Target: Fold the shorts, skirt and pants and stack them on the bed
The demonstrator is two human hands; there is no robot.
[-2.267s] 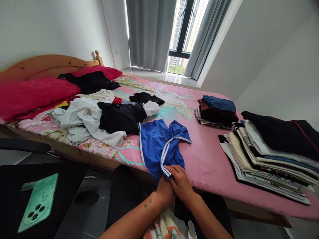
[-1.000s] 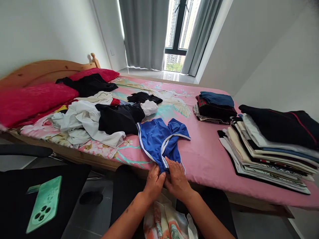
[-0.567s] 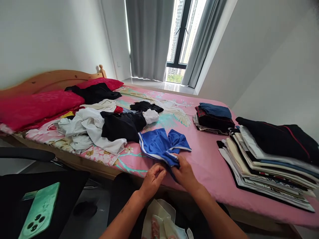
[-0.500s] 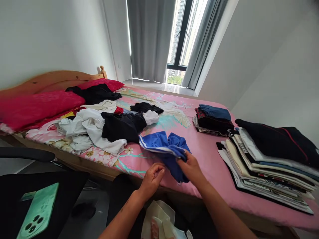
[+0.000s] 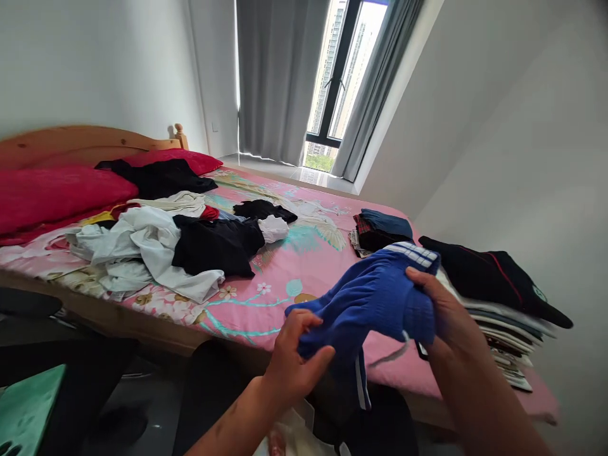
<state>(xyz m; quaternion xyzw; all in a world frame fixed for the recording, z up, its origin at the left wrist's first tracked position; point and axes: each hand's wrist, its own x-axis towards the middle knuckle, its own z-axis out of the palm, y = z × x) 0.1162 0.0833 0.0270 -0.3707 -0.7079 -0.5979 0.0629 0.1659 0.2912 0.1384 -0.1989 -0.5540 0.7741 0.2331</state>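
Note:
Blue shorts (image 5: 361, 297) with white stripes, a gathered waistband and a pale drawstring are held up above the near edge of the bed. My right hand (image 5: 444, 310) is closed on the waistband, its thumb on top and its other fingers hidden behind the cloth. At the lower left of the shorts is my left hand (image 5: 299, 354), thumb and fingers apart. Its fingertips are against or just in front of the cloth; I cannot tell which. One striped edge of the shorts hangs down between the hands.
Loose white clothes (image 5: 156, 244) and black clothes (image 5: 218, 244) lie heaped on the bed's left. Folded stacks, a small one (image 5: 380, 228) and a taller one (image 5: 494, 278), sit on the right. Red pillows (image 5: 61, 196) are by the headboard. A green phone (image 5: 33, 405) lies at lower left.
The shorts have been lifted off the bed and moved right, toward me, by my right hand. My left hand has opened and come up beside them. The view has shifted slightly right.

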